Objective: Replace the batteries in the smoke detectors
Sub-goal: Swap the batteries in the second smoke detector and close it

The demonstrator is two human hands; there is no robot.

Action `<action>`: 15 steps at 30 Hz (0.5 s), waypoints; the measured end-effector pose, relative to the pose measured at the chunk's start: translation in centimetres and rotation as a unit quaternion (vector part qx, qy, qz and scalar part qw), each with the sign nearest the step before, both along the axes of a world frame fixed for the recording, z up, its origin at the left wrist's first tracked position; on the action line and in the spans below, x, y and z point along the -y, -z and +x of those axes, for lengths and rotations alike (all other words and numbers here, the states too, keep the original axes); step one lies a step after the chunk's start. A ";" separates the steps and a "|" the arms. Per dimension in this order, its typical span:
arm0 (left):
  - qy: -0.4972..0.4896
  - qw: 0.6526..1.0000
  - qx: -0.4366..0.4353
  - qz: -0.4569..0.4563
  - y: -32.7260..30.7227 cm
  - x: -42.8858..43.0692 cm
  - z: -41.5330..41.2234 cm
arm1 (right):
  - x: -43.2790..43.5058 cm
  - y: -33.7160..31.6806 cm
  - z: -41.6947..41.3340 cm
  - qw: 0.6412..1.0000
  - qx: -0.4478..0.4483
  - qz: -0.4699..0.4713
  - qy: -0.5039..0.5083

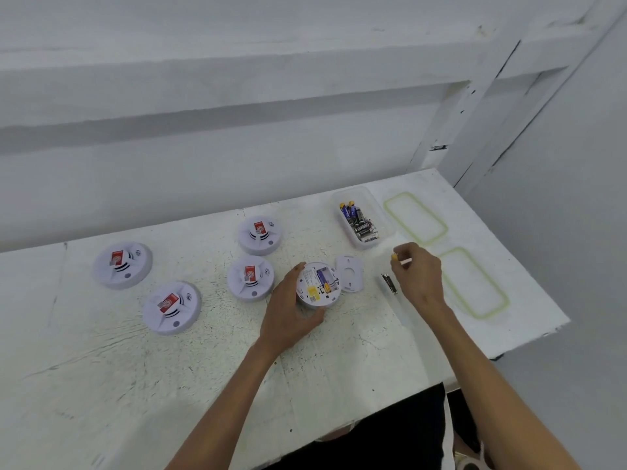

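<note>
Left hand (288, 310) grips open smoke detector (318, 287) at bench (203, 368) centre, fingers curled round rim. Right hand (418, 274), at its 3 o'clock, pinches yellow-tipped item (394, 256), kind unclear. Loose batteries (389, 283) between; battery tub (361, 221) at 1 o'clock.

I see a white table (169, 368), cracked and speckled dark. The closed smoke detectors (122, 265) are white with red stickers. The opened detector (318, 284) shows a yellow label. Batteries (359, 220) in the clear tub (385, 217) are black and blue, and the lids (415, 218) have yellow-green rims.
</note>
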State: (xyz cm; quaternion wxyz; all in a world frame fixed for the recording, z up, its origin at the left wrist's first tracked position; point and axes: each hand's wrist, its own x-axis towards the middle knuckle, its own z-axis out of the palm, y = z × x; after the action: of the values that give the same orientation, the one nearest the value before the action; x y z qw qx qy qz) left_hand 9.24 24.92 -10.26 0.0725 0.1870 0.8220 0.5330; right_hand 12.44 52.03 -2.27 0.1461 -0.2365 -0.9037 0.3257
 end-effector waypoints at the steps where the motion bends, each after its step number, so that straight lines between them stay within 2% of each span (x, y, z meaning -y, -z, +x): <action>1: -0.001 1.000 -0.004 0.005 -0.1 0.0 0.1 | -0.5 0.5 0.3 1.000 0.024 0.003 -0.006; 4: -0.008 1.000 -0.008 0.005 0.0 -0.2 0.0 | -1.0 1.6 0.8 0.996 0.079 0.025 -0.012; 10: 0.016 0.994 -0.041 -0.101 -0.6 -0.4 0.3 | -0.9 2.4 0.7 0.990 0.119 0.079 -0.013; 15: 0.051 0.996 -0.061 -0.027 -0.1 0.4 0.1 | -0.7 2.3 0.5 0.987 0.123 0.100 -0.014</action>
State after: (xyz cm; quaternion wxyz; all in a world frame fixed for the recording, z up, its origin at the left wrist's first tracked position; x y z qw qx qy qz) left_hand 9.35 24.50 -10.11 0.0545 0.2588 0.8282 0.4941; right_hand 12.92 52.68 -4.61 0.0524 -0.2459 -0.9461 0.2044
